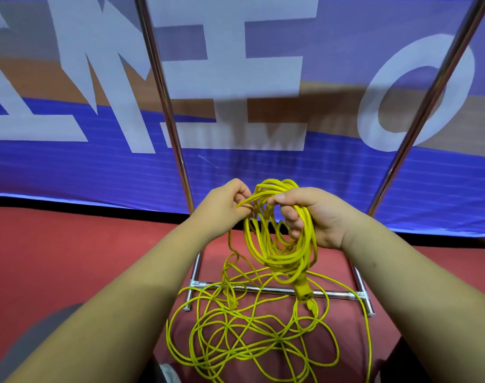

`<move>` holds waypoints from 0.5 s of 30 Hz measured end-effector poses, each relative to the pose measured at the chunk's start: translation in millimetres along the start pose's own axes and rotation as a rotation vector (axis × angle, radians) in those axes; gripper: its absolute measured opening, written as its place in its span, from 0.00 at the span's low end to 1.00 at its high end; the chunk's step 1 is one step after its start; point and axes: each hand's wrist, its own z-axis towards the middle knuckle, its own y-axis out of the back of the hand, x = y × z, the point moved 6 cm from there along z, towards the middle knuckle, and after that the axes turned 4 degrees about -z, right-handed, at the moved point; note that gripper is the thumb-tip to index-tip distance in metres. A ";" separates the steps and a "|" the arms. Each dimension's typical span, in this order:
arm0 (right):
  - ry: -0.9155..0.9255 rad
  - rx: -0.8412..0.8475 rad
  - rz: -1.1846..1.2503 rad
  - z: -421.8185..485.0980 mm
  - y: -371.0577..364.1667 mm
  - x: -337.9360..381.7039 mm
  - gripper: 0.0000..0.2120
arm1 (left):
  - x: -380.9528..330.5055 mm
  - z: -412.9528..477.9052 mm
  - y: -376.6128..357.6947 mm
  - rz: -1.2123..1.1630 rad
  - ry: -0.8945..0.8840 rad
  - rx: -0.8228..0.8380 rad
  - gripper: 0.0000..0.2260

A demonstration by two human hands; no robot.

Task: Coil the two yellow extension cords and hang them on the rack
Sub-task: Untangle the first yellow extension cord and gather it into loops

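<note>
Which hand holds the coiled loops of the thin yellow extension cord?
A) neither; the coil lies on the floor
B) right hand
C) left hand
B: the right hand curls its fingers round the coiled yellow extension cord; the left hand only pinches one strand.

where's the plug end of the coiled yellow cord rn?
Head view, right of centre: the yellow moulded plug dangles under the coiled yellow cord gripped by the right hand, in front of the chrome rack base bar.

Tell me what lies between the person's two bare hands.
Head view: loops of thin yellow extension cord; the left hand pinches one strand, the right hand grips the rest.
</note>
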 end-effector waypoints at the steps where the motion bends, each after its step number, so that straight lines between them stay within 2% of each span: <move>1: -0.011 0.004 -0.018 -0.2 -0.1 -0.7 0.08 | 1.2 -0.5 0.4 -0.026 0.007 -0.001 0.09; 5: -0.039 0.054 -0.035 1.0 0.0 -5.2 0.18 | 6.4 -0.6 -0.6 -0.114 0.050 0.004 0.12; 9: -0.007 0.061 0.057 3.2 1.8 0.6 0.10 | 22.5 -3.2 -12.3 -0.320 0.128 0.067 0.14; 15: 0.060 0.028 0.190 -0.6 14.3 12.4 0.09 | 43.2 -11.6 -49.1 -0.401 0.195 0.223 0.10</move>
